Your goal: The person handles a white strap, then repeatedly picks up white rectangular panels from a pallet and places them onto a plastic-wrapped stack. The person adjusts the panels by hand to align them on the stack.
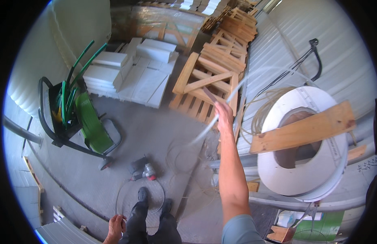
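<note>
My right hand (224, 115), on the outstretched arm, is closed around a pale plastic strap (205, 131). From this hand the strap arcs up toward the large white reel (273, 171) and also runs down toward loose coils over the floor. A dark brown flat strip (210, 94) shows just beyond the fingers; whether I hold it is unclear. Low by my legs, my left hand (114, 228) is closed at the end of a thin looped band (117, 195). A strapping tool with a battery-like black body (149, 172) lies on the floor ahead of my shoes.
Wooden crate frames and pallets (208, 77) line the far right. White blocks and panels (145, 79) are stacked behind. A green wheeled cart (91, 122) with green-handled tools stands left. A wooden board (306, 126) crosses the reel. Grey pipes run beneath the reel.
</note>
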Demonstrator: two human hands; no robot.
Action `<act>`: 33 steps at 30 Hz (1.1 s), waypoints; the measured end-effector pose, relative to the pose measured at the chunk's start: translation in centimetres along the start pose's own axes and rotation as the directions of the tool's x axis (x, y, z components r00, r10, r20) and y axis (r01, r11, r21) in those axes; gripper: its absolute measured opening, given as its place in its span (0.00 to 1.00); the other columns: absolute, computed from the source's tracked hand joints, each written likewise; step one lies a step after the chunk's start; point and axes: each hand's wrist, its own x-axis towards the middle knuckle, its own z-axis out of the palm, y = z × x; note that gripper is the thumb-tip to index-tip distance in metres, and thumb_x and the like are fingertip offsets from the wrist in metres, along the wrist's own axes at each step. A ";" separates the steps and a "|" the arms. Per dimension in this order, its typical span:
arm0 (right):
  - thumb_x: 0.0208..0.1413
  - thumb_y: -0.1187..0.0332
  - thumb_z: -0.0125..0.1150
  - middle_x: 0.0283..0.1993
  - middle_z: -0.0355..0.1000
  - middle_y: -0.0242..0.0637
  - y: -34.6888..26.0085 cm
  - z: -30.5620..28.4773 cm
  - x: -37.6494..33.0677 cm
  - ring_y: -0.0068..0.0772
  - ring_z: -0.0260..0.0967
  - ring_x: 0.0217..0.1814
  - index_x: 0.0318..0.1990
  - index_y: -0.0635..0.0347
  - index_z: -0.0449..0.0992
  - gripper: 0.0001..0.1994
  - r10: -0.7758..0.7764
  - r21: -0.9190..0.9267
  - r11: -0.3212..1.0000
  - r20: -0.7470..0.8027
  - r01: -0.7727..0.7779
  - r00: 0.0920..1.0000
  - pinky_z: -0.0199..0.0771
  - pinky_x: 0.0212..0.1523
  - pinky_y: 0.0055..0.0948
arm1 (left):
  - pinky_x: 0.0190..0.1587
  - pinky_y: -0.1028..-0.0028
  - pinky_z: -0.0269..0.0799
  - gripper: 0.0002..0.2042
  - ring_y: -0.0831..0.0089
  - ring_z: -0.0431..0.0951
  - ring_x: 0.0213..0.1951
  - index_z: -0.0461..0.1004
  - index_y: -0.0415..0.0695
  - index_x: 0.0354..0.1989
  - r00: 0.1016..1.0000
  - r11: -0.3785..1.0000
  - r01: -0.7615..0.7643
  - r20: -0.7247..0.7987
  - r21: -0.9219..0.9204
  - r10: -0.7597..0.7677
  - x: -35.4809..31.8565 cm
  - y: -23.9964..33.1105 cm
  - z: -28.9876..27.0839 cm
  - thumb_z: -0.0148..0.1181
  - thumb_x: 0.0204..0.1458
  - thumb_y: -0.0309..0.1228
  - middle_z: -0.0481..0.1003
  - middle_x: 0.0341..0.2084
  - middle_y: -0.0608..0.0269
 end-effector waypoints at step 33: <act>0.58 0.74 0.55 0.51 0.69 0.39 -4.5 6.8 -42.6 0.33 0.66 0.50 0.46 0.71 0.73 0.11 -0.035 -0.117 0.992 0.145 0.052 0.989 0.68 0.49 0.31 | 0.47 0.56 0.75 0.16 0.49 0.77 0.45 0.65 0.28 0.48 0.982 0.630 -0.051 0.076 -0.775 0.174 -11.2 9.5 13.2 0.35 0.62 0.28 0.73 0.46 0.38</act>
